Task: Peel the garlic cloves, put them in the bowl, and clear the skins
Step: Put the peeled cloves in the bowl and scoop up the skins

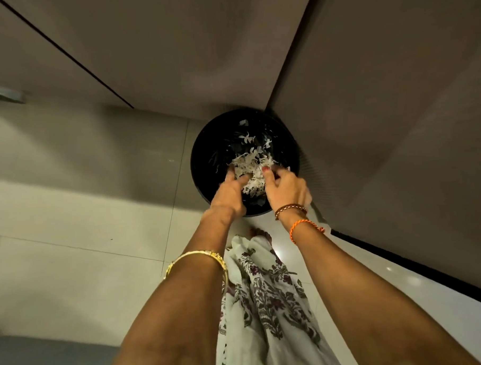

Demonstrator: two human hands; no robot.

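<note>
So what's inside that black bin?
White garlic skins lie loose in the bin, some dropping from both hands. The hands cover its near part, and the dark bottom is hard to make out.

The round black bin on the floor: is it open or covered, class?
Open. No lid shows on the round black bin; pale papery garlic skins lie inside, and both hands reach over its rim.

Both bare forearms reached forward and down, side by side. The left hand (230,195) was turned back-up, its fingers curled loosely downward, a thin gold bangle (196,263) round its forearm. The right hand (285,187), just beside it, had its fingers bent and slightly spread, with braided brown and orange thread bracelets (298,217) at the wrist.
</note>
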